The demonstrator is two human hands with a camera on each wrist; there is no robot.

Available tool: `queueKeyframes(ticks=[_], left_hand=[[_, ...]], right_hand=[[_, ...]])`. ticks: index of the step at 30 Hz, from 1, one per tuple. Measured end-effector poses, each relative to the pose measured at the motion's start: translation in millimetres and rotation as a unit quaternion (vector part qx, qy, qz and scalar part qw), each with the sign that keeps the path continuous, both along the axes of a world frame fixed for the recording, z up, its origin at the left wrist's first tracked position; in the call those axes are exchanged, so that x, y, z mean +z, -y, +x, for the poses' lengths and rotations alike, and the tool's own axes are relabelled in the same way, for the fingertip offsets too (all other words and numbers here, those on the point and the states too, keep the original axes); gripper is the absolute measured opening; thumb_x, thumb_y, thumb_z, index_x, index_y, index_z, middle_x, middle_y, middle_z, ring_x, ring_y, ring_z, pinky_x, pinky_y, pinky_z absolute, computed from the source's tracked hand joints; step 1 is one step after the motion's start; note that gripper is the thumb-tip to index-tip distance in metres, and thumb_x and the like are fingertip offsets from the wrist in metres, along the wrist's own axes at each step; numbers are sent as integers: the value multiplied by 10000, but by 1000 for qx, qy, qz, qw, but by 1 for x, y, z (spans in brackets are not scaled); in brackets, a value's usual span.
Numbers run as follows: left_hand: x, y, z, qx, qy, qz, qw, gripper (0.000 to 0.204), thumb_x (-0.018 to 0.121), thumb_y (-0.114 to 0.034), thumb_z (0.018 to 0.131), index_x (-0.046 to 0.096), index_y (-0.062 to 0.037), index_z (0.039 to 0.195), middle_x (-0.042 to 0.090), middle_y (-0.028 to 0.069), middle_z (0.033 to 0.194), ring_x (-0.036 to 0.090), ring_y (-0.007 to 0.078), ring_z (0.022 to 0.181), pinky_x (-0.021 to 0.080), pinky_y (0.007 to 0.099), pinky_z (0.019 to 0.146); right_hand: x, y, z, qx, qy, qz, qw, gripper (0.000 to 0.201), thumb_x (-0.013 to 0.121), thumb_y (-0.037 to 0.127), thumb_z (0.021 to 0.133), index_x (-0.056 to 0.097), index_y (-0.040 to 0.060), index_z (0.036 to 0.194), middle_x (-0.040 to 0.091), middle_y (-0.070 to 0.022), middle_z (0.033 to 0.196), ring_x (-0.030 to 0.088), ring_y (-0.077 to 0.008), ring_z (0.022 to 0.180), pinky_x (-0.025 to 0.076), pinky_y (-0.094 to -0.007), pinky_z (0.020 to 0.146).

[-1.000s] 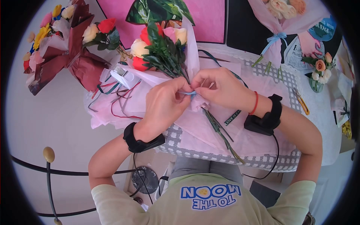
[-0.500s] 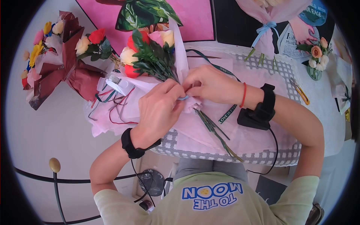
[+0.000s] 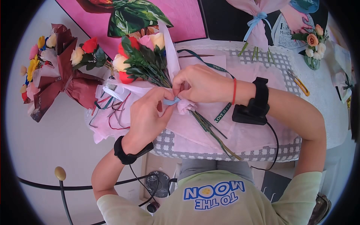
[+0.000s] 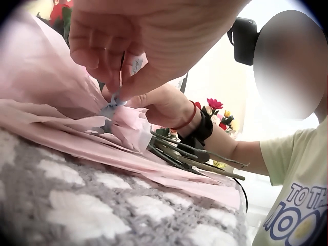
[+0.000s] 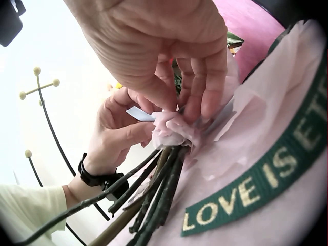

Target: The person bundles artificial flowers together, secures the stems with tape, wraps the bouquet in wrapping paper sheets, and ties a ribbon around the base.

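A bouquet of red, cream and pink roses (image 3: 120, 62) with dark green leaves lies in pale pink wrapping paper (image 3: 173, 62). A light blue ribbon (image 3: 171, 101) circles the gathered neck of the paper. My left hand (image 3: 147, 114) pinches the ribbon between thumb and fingers, a short flat end showing in the right wrist view. Just beside it, my right hand (image 3: 205, 84) has thumb and fingertips together on the ribbon at the neck, partly hidden by the hand itself. Bare stems (image 5: 163, 187) stick out below the bunched paper.
At the left stands a bouquet in dark red paper (image 3: 78, 88). Loose ribbons and a white box (image 3: 114, 90) lie nearby. A green lettered ribbon (image 3: 221, 112) lies by the stems. On the right are a yellow cutter (image 3: 299, 83) and a small vase of flowers (image 3: 312, 62).
The left hand has drawn slightly left from the right hand, its fingers and thumb spreading into a visible gap with more blue ribbon showing. The right hand stays at the neck. The head view has shifted.
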State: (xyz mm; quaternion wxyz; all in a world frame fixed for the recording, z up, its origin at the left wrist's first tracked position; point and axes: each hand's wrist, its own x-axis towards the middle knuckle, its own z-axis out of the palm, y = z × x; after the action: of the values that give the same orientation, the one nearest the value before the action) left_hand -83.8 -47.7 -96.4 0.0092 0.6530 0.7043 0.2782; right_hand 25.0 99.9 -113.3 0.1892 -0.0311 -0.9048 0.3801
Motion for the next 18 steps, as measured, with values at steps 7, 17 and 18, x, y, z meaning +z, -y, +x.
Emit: queueKeyframes(ticks=[7,17,18], left_hand=[[-3,0,-4,-33,17,25,999,169,628,6,655,555,-53,795,540,51,719,499,151,521,385,262,465],[-4,1,-6,-12,31,5,999,132,631,8,647,585,-23,767,573,71,708,514,155,520,416,257,490],[-5,1,-6,-13,36,5,999,130,630,12,642,588,-20,761,573,72,707,516,157,522,419,259,493]], right_hand=[[2,3,-1,-13,15,5,1000,72,587,69,664,614,21,710,587,-89,628,582,-178,595,438,-283,551],[3,3,0,-23,14,-17,999,50,574,53,712,595,9,725,575,-84,622,558,-162,577,422,-283,541],[2,3,0,-23,-1,-13,1000,47,571,47,720,592,8,734,575,-86,626,557,-161,581,422,-284,546]])
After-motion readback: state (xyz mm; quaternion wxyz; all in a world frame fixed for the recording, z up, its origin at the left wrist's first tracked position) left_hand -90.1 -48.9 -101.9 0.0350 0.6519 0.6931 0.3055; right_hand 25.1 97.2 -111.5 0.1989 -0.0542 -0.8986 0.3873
